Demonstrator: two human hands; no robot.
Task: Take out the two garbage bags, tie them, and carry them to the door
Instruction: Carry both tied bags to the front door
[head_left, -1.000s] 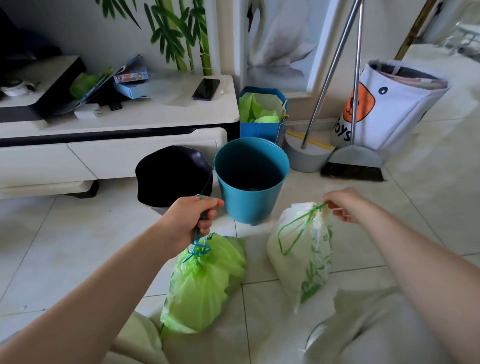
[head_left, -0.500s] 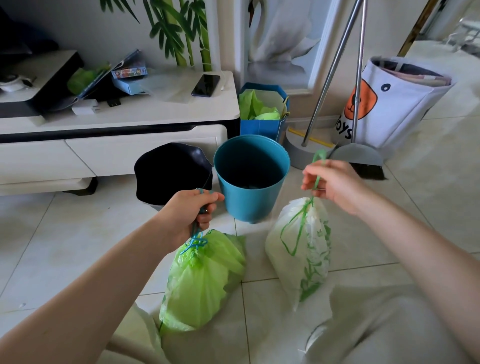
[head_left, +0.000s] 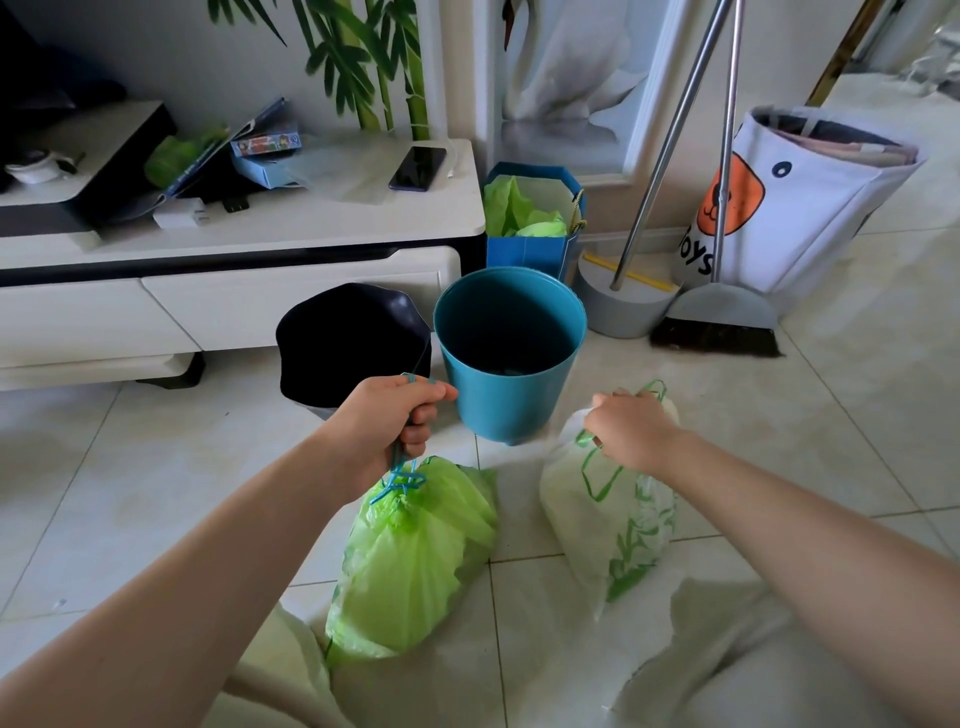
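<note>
Now the left hand (head_left: 387, 418) is fisted tight around the blue drawstring (head_left: 400, 475) of a translucent lime-green plastic garbage bag (head_left: 415, 551). The string runs down from the fist to a knot at the gathered neck, and the bag's lower end looks to rest on the pale tiled floor (head_left: 857, 405), close to the person's knee. Over on the other side, the right hand (head_left: 631, 434) is closed on the top of a white plastic garbage bag printed with green leaves (head_left: 613, 525), fingers curled in, a loop of its green drawstring (head_left: 655, 387) poking out above the knuckles. That white bag hangs just beside the green one, the two apart by a strip of tile; whether its bottom touches the floor, I cannot tell.

Just behind both hands stands a round teal plastic bin (head_left: 511, 358), upright, with no liner showing at its rim. Right beside it, touching or nearly so, sits a dark navy bin with a wavy rim (head_left: 353, 345). Behind those runs a low white cabinet (head_left: 234, 291), with a dark smartphone (head_left: 418, 167) lying flat on top. A blue paper gift bag stuffed with green plastic (head_left: 532, 223) stands at the cabinet's end. To the right, a grey broom with black bristles (head_left: 719, 322) and a grey dustpan (head_left: 621, 306) lean by the wall, near a white fabric toy bag with an orange face (head_left: 800, 202).
</note>
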